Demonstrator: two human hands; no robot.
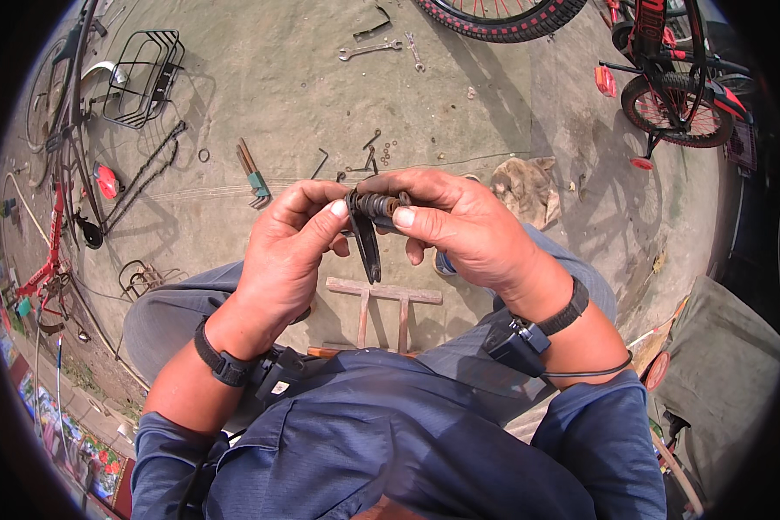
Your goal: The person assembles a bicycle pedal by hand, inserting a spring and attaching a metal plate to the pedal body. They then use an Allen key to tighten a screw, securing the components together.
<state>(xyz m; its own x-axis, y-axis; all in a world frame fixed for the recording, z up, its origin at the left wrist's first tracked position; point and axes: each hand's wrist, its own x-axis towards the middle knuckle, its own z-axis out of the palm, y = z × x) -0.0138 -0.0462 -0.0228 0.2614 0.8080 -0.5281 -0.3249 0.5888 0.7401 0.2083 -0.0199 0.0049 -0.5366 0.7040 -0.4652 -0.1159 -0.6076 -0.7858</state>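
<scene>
In front of my chest I hold up a dark, greasy metal part with a coil spring (377,205) along its top and a flat, tapering arm (369,251) hanging down. My left hand (288,230) pinches the end where the arm joins, its thumb beside the spring. My right hand (464,224) grips the other end, thumb against the part and fingers behind it. Both hands touch the same part; my fingers hide portions of it. Beyond them, small bolts (370,158) and a hex key (321,163) lie on the ground.
A folding hex key set (256,182) lies ahead left, a wrench (370,50) farther off. A rag (527,191) is right of my hands. A black wire basket (143,80), chain (139,191) and red-black bicycle (680,108) stand around. Between my knees is a wooden frame (386,289).
</scene>
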